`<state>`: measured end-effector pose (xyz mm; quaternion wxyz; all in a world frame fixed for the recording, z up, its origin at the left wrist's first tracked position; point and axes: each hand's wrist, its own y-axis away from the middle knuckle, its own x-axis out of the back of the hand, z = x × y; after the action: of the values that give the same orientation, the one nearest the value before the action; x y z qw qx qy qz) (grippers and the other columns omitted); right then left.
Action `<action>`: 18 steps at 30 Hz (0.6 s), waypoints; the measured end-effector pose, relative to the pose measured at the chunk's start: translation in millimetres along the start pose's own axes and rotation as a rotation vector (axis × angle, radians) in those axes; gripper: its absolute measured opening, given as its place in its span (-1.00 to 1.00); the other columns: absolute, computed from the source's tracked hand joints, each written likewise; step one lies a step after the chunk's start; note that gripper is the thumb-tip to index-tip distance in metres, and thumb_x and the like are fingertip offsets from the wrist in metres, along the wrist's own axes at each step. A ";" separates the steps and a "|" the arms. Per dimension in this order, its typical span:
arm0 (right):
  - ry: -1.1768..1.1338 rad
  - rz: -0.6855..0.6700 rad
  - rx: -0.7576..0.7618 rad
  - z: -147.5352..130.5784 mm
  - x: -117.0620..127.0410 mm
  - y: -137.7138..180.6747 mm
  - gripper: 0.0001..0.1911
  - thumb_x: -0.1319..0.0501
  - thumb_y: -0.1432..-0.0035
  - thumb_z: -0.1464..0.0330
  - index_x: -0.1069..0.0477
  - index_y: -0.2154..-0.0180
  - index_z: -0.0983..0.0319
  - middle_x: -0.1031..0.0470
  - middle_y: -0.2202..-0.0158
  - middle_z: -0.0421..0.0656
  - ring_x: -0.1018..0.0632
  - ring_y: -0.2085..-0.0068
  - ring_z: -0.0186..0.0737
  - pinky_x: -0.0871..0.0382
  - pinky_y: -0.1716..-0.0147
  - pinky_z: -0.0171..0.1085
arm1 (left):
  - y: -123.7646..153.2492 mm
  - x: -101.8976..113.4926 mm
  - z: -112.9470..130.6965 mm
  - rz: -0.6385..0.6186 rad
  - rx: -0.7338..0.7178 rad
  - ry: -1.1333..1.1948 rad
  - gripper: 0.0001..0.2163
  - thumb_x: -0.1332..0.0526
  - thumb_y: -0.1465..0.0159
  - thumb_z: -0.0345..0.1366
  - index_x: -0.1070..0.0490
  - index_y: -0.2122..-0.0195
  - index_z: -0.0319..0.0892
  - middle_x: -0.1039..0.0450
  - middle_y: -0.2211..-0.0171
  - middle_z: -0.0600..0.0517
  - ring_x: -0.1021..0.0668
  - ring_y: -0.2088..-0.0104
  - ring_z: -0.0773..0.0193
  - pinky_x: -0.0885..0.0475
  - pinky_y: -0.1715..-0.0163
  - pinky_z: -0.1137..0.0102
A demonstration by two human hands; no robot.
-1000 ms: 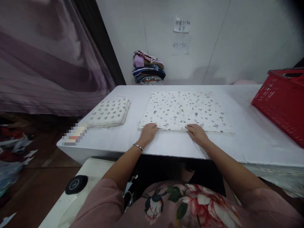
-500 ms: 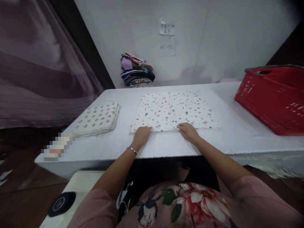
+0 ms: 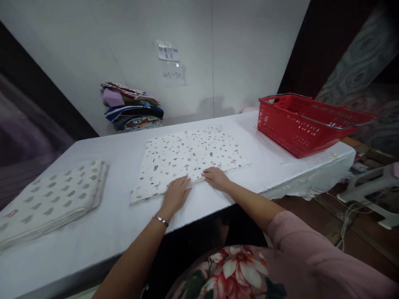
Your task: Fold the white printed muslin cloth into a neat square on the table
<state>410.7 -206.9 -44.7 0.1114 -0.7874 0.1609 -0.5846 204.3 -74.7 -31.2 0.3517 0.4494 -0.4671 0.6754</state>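
We judge the rectangular white, grey-printed cloth [image 3: 187,153] soft, light; hold its near edge. Whether our left grip [image 3: 176,193] or right grip [image 3: 215,178] pinches there, we cannot tell

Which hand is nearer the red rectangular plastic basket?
Right. The right hand touches the near edge of the white printed rectangular cloth, left of the basket; the left hand touches that edge too, farther left.
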 end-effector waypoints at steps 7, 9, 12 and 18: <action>0.007 -0.014 -0.029 -4.4 4.0 2.9 -0.69 -0.03 -0.28 0.29 -0.43 0.02 0.00 -0.44 -0.05 -0.30 -0.40 -0.06 -0.23 -0.23 -0.06 -0.20 | -35.9 -32.3 23.3 -0.092 -0.029 0.018 -0.63 0.04 -0.35 -0.29 -0.28 -0.16 -0.09 -0.25 -0.21 -0.03 -0.26 -0.24 0.12 -0.17 -0.19 0.10; -0.005 -0.012 -0.051 -2.2 10.0 10.0 -0.69 -0.05 -0.27 0.29 -0.43 0.01 -0.01 -0.42 -0.08 -0.31 -0.37 -0.11 -0.22 -0.18 -0.11 -0.18 | -35.0 -33.4 21.3 -0.104 -0.038 0.016 -0.62 0.06 -0.36 -0.27 -0.26 -0.18 -0.10 -0.22 -0.23 -0.02 -0.23 -0.26 0.13 -0.15 -0.20 0.10; -0.032 0.005 -0.148 14.0 29.6 29.1 -0.70 -0.07 -0.25 0.29 -0.44 0.02 0.01 -0.41 -0.10 -0.31 -0.31 -0.17 -0.21 -0.09 -0.19 -0.16 | -32.4 -31.7 19.7 -0.103 -0.039 0.021 -0.61 0.07 -0.36 -0.26 -0.24 -0.19 -0.09 -0.22 -0.24 -0.01 -0.22 -0.26 0.14 -0.14 -0.22 0.10; -0.017 0.125 -0.673 88.5 89.2 71.4 -0.69 -0.02 -0.24 0.38 -0.49 0.12 0.25 -0.47 -0.04 -0.06 -0.41 -0.09 -0.15 -0.22 -0.08 -0.21 | -32.8 -32.6 21.0 -0.079 -0.031 0.037 -0.61 0.06 -0.35 -0.27 -0.25 -0.19 -0.06 -0.24 -0.22 0.00 -0.23 -0.26 0.14 -0.15 -0.21 0.10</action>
<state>510.2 -308.2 -17.6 -0.1178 -0.7735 0.3918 -0.4841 250.8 -86.1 -48.0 0.3937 0.4494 -0.4528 0.6619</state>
